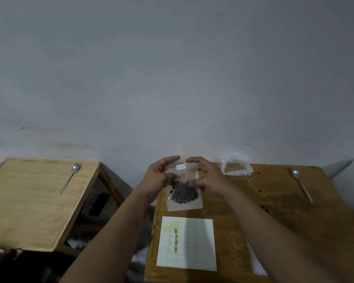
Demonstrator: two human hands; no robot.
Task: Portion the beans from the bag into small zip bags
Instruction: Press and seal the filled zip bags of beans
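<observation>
Beans [184,194] sit as a dark heap in the lower half of a small zip bag [184,205], which is held upright over the far left part of the right worktop [284,211]; I cannot tell if its bottom edge touches the wood. The left hand [158,176] and the right hand [209,178] both pinch the upper part of the bag, one at each side, with the fingers curled around the film near a white label [180,166]. The bag looks thin, soft and a little slippery, and the load seems light but hangs low, so I think the best hold is on the top strip at both ends of the zipper, not on the belly. Whether the mouth is already pressed closed is not visible, so tilting may let beans fall out. A sticker sheet [194,242] lies nearer on the same worktop, a clear plastic bag [236,167] farther right, and a spoon [301,185] well to the right.
</observation>
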